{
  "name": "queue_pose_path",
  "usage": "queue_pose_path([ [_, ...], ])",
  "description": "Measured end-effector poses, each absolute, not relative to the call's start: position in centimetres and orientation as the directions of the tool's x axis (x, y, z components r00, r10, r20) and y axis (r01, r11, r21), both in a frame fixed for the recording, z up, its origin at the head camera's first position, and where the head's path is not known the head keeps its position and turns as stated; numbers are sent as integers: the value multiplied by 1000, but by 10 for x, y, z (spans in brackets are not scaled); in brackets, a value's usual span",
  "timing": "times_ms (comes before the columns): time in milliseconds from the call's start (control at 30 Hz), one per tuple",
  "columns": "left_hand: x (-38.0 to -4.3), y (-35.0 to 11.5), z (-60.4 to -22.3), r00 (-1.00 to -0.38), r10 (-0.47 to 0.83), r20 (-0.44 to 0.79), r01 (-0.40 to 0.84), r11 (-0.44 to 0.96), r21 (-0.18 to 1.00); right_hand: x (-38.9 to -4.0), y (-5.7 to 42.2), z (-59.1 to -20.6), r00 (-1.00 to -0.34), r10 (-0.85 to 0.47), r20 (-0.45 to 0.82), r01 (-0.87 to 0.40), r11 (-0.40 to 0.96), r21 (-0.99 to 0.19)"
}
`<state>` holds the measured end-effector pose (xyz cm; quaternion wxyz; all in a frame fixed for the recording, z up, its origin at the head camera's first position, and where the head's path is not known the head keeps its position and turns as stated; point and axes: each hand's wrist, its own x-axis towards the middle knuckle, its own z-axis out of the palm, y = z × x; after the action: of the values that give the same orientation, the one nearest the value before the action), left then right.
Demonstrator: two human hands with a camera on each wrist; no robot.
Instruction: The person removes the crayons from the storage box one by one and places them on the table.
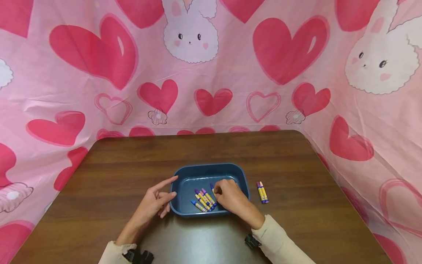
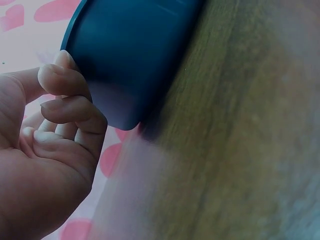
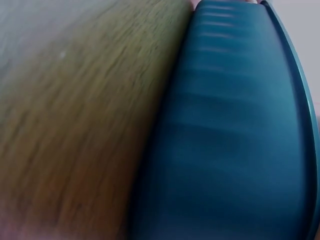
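A dark blue rectangular tray (image 1: 211, 168) stands on the table, with several yellow-wrapped crayons (image 1: 203, 200) bunched in its middle. My right hand (image 1: 232, 196) reaches over the near right part of the tray. Its fingertips pinch a blue-tipped crayon (image 1: 212, 188) just right of the bunch, partly hidden by the hand. At the tray's left end, my left hand (image 1: 154, 200) touches the rim with an extended index finger and thumb, while its other fingers bend outside the wall. In the right wrist view only the tray's outer side (image 3: 225, 125) shows, the hand being hidden.
Two crayons (image 1: 262, 192), one purple-tipped and one peach-tipped, lie side by side on the brown wooden table (image 1: 290, 165) to the right of the tray. Behind the table hangs a pink cloth (image 1: 237, 69) with hearts and rabbits.
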<state>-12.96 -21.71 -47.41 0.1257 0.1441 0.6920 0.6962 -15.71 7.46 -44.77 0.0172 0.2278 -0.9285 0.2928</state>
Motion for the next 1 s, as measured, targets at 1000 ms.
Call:
queue_pose_path([
  [1000, -130, -215, -473, -931, 364, 12, 8, -11, 1000, -157, 75, -450, -907, -401, 133, -412, 770, -488],
])
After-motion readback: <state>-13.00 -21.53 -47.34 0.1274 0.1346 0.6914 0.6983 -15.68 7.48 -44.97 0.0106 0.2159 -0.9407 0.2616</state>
